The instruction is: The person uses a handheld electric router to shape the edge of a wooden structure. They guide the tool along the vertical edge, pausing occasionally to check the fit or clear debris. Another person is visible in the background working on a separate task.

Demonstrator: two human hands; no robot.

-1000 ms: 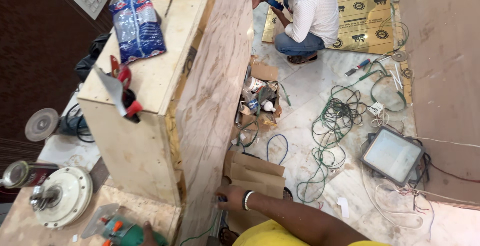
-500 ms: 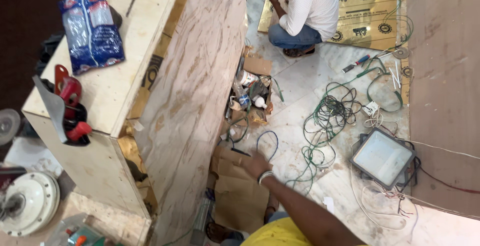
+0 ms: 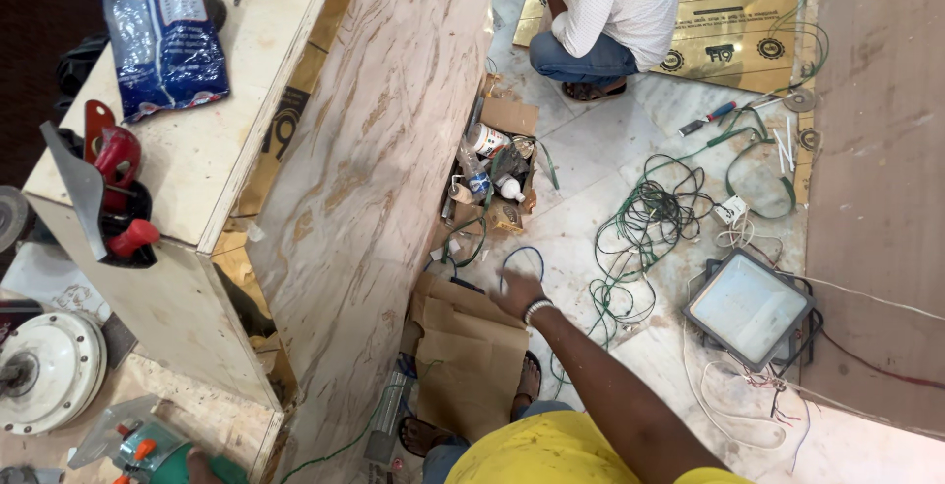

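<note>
My right hand [image 3: 517,293], with a pale band on the wrist, reaches down to the floor with its fingers apart and nothing in it. It hovers over the top edge of a flattened brown cardboard piece [image 3: 471,346], just below a dark wire loop [image 3: 522,256]. A tall plywood panel [image 3: 379,169] leans to the left of the hand. A sliver of what may be my left hand [image 3: 194,462] shows at the bottom edge beside a green power tool [image 3: 157,450]; its fingers are hidden.
A plywood box [image 3: 197,149] carries a blue bag [image 3: 162,31] and a red-handled tool [image 3: 113,184]. An open carton of bottles [image 3: 492,174], tangled green cables [image 3: 650,223] and a floodlight [image 3: 748,309] lie on the floor. Another person [image 3: 605,11] crouches at the back.
The view has swung left to right and tilted down. My right hand left the plywood panel's edge and moved right, to the cardboard and wire loop.
</note>
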